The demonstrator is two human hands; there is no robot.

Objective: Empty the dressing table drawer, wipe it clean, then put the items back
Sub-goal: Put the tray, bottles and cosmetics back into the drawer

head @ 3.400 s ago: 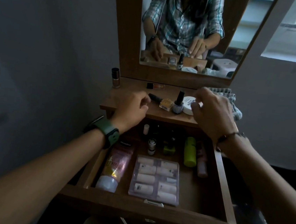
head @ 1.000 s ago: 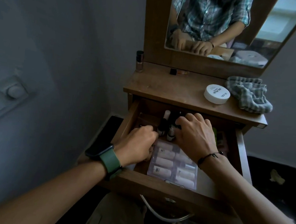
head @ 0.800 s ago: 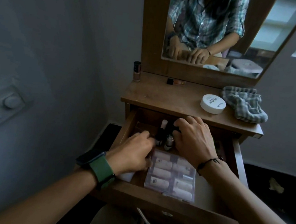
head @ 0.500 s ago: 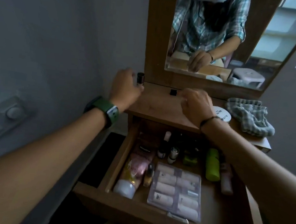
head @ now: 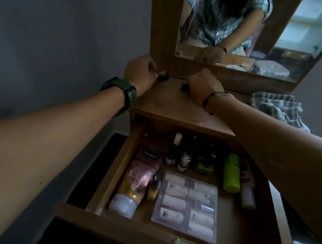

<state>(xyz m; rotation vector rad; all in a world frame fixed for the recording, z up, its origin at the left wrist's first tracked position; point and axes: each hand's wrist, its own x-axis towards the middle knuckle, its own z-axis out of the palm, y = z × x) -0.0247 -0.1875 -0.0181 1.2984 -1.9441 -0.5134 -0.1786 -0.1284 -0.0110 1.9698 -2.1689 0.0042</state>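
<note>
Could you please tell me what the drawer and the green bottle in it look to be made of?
Drawer: wood or wood-look laminate, matte, brown grain showing. Green bottle: probably plastic, smooth, opaque, with a soft sheen.

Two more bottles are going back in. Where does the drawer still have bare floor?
Bare floor lies between the clear nail box and the drawer's right wall, below the green bottle. The back row is crowded.

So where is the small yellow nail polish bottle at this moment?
In the head view, the yellow nail polish bottle lies in the open drawer, left of centre, between the pink Vaseline tube and the clear box of small bottles.
</note>
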